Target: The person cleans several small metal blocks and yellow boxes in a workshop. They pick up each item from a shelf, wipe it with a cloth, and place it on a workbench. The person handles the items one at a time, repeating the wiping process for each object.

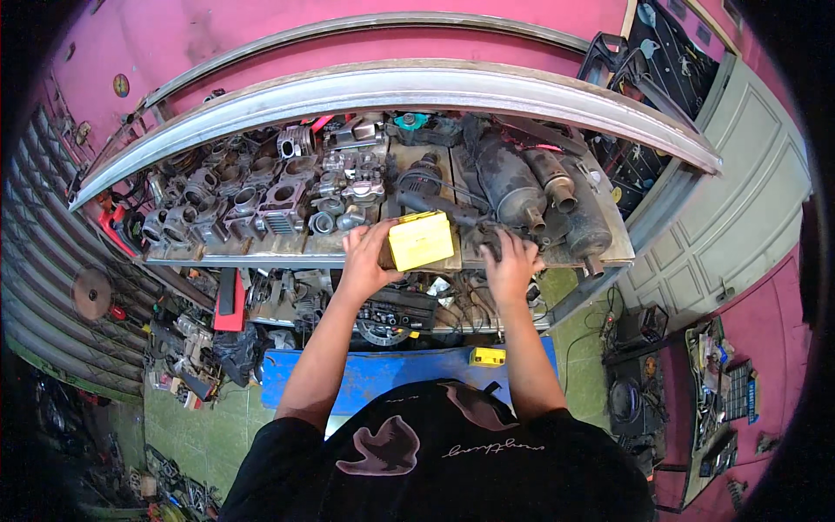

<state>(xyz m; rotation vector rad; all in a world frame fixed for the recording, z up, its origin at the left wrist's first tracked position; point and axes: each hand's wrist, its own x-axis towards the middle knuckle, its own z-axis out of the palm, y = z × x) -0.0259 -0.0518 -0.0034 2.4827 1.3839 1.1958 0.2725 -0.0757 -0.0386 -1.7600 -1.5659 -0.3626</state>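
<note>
My left hand (369,261) grips the left side of a yellow box (421,241), held at the front edge of the upper workbench shelf (304,252). To the right, my right hand (513,265) is at the same front edge, its fingers curled over a dark part (492,237) too small to make out. Just beyond the box lies a dark power tool (424,180), with its body slanting toward the right hand. Large blackened exhaust mufflers (509,183) lie past my right hand.
Several metal engine cylinders (283,196) and carburetors (361,183) crowd the shelf's left side. A silvery metal beam (391,83) crosses above. Below are greasy parts, a blue bench top (348,374) and a smaller yellow box (487,357). A white door (722,191) stands at right.
</note>
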